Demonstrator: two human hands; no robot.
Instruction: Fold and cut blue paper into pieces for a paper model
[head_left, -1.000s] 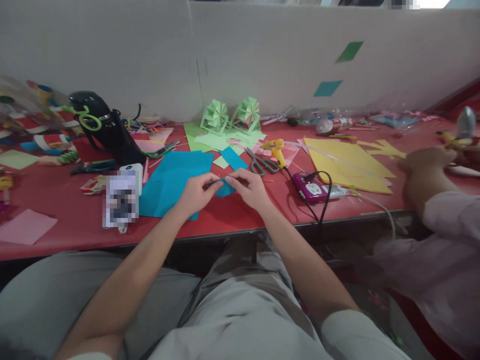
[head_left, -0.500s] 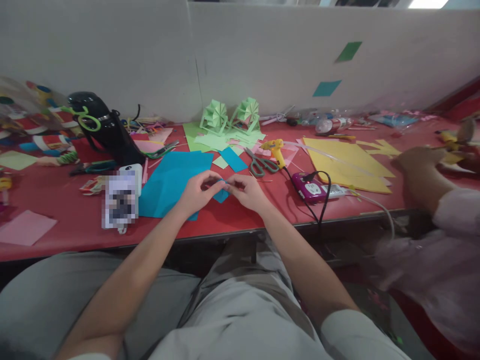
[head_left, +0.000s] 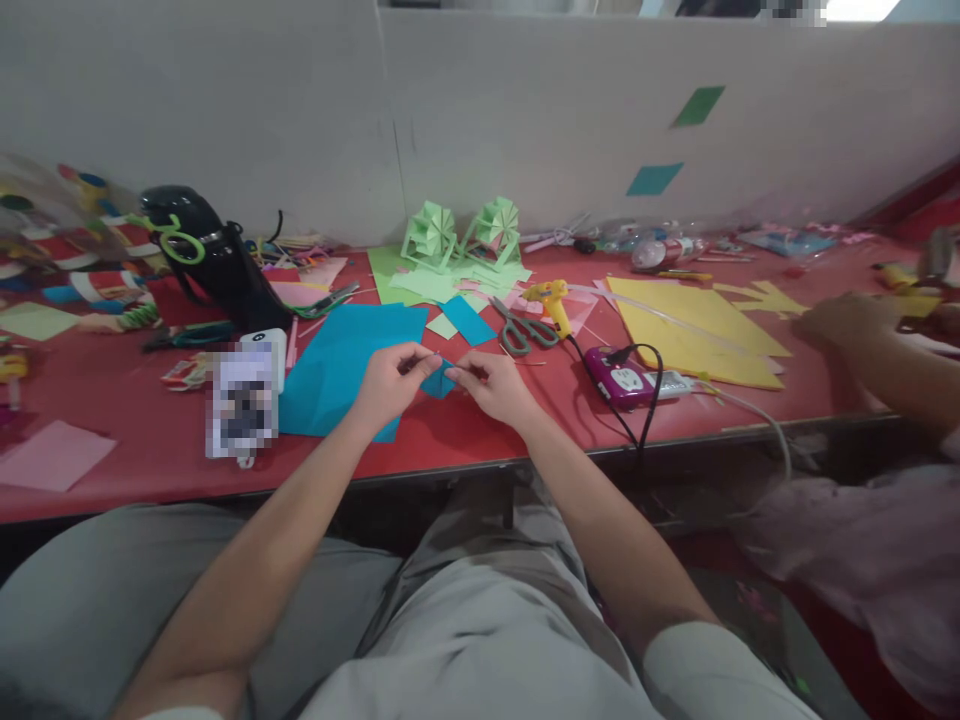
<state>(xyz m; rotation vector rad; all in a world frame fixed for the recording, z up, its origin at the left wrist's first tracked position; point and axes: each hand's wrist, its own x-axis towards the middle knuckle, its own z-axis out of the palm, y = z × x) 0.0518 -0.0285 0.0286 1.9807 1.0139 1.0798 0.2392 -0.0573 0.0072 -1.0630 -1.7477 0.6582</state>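
Red worktop (head_left: 480, 440) runs along a pale wall (head_left: 525, 110), with two paper pieces, one green (head_left: 700, 106) and one blue (head_left: 655, 179), showing against it towards the right. Near the middle of the worktop's front edge, a small folded blue paper (head_left: 436, 384) sits between the person's two hands. The left hand (head_left: 391, 382) pinches it between thumb and fingers from one side; the right hand (head_left: 495, 387) grips it likewise from the other, the hands close but slightly apart. Just beside the left hand lies a large blue sheet (head_left: 341, 370), reaching almost to the front edge. Beyond the hands are a blue strip (head_left: 469, 320), grey-handled scissors (head_left: 519, 335) and a yellow glue gun (head_left: 555, 305). Two green folded-paper models (head_left: 432, 235) stand towards the back edge. A leaning black bottle (head_left: 206, 245) occupies the back left, while yellow sheets (head_left: 697, 325) lie on the right, near a co-worker's hand (head_left: 847, 318).
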